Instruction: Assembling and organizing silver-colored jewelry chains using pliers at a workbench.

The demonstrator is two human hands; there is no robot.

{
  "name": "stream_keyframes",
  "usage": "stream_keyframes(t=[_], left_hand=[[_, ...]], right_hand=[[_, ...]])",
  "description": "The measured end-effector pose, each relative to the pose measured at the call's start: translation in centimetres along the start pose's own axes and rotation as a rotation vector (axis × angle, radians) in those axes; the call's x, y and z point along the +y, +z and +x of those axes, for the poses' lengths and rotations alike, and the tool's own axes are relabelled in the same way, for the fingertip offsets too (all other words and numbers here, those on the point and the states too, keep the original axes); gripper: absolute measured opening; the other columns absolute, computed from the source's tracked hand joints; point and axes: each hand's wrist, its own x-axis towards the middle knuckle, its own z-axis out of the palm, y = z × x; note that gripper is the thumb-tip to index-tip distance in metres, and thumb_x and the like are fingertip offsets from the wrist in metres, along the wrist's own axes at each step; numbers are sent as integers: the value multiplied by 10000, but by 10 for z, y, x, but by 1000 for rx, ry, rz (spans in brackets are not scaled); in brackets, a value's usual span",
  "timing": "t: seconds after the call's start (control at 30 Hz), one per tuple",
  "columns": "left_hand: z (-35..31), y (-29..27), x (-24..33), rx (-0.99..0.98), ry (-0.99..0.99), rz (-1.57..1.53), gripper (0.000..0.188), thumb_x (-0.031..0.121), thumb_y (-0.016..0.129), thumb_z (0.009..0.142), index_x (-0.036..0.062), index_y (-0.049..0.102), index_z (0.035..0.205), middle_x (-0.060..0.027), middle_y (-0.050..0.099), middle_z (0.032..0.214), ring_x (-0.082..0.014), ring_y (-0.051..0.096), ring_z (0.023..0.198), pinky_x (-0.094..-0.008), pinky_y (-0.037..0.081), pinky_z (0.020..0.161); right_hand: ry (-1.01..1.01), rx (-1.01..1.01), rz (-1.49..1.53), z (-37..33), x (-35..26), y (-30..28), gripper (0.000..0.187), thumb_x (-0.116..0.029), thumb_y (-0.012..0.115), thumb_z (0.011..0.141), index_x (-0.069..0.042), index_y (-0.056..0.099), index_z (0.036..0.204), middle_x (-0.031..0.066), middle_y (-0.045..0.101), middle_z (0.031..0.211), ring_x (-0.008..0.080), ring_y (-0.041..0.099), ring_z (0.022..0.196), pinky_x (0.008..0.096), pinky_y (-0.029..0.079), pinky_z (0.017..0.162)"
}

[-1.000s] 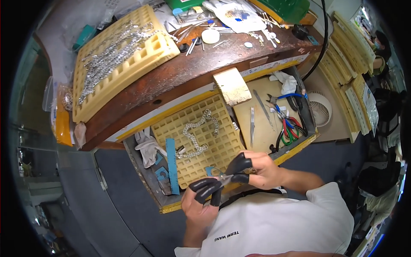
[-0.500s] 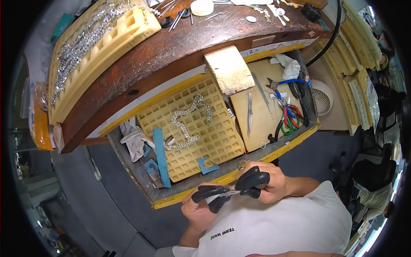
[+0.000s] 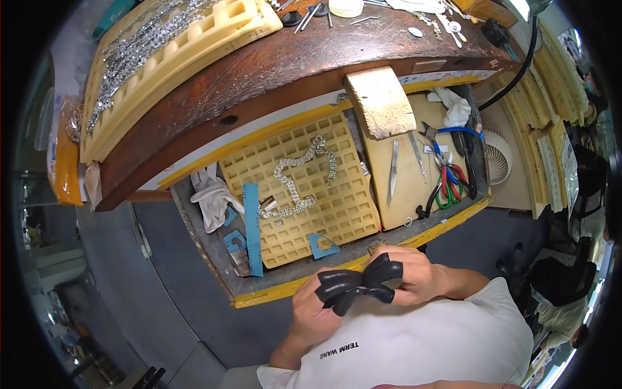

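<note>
Black finger cots cover fingertips on both of my hands, which meet in front of my white shirt, near the drawer's front edge. My left hand is pinched closed. My right hand is pinched too, its fingertips against the left ones. Whatever lies between them is hidden by the fingers; only a tiny shiny spot shows. Past my hands, a silver chain lies bent on a yellow gridded tray. A blue sheet piece with a cut-out rests at the tray's near edge.
Pliers with red and green handles, tweezers and a small ring occupy the drawer's right side. A wooden block juts over the drawer. At left are a blue strip and white gloves. Silver chains fill the upper-left tray.
My fingertips have come together, covering the thin pale piece that showed between them. My left hand has moved right and slightly up. The bench has shifted in view.
</note>
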Motion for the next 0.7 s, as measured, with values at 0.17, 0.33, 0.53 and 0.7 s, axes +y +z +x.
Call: stream_keyframes(t=[0.17,0.33,0.53,0.7], left_hand=[[0,-5,-4,-86,26,60,260,-78,798,716,-34,717,960,-147,714,906,-294,701,825,-343,551,696],[13,-14,-14,-101,83,211,241,-22,822,721,-49,703,929,-154,704,938,-286,697,788,-356,551,675],[17,-69,-68,-3,-258,813,149,-64,622,660,-53,557,794,-205,498,884,-445,541,836,-521,443,736],[31,-70,-73,-43,-205,964,166,-56,658,656,-45,532,764,-214,505,899,-446,545,879,-532,444,735]], right_hand=[[59,-75,-5,-6,5,-1,204,88,700,735,40,617,916,144,639,887,324,591,735,402,476,623],[85,-15,-125,-3,0,-23,147,48,683,781,20,649,922,143,648,879,316,640,768,388,526,676],[370,271,-699,-4,-8,-78,197,25,735,766,43,676,954,148,670,885,286,650,757,358,509,671],[131,243,-921,4,11,-70,347,45,720,651,50,684,996,172,600,872,350,589,792,417,493,678]])
